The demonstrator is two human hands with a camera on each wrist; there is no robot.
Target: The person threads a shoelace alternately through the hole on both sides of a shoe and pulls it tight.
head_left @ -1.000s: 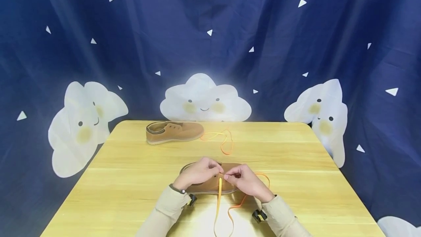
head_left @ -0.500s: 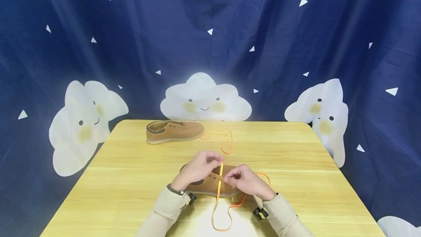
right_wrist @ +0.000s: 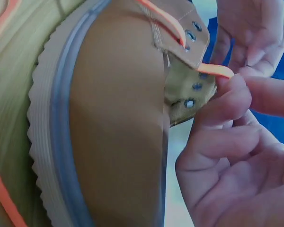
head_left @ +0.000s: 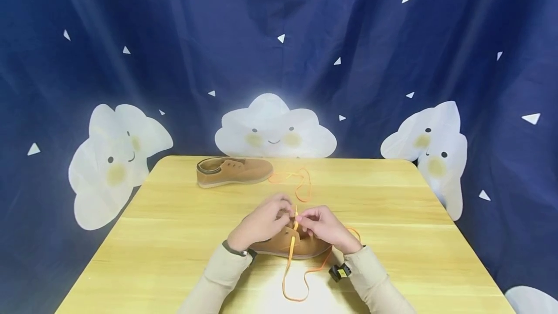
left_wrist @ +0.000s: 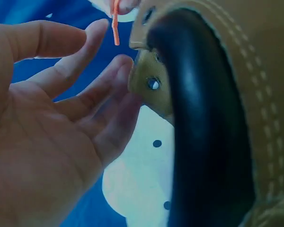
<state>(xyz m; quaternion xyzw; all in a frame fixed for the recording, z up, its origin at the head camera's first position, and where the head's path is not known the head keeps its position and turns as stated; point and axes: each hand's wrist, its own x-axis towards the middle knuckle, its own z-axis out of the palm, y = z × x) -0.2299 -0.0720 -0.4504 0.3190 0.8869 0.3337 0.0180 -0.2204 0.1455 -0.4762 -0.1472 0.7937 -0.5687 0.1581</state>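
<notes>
I see the right hand point(head_left: 324, 229) pinching the orange lace point(head_left: 291, 248), which runs through the eyelet flap point(right_wrist: 199, 49) of the near brown shoe point(head_left: 311, 247) on the table point(head_left: 152, 227). Just left, the left hand point(head_left: 261, 222) is relaxed, loosely spread. A second shoe point(head_left: 250, 171) sits on the far side, left of centre.

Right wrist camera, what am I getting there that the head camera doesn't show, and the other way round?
Only the right wrist view shows the ridges along the pale sole of the low brown shoe and the blue-grey strip above it.

Only the head view shows a second low brown shoe, a loose orange lace near its toe, and beige sleeves.

Both show the left hand, the right hand pinching a flat orange lace at the worked shoe, and the wooden table.
</notes>
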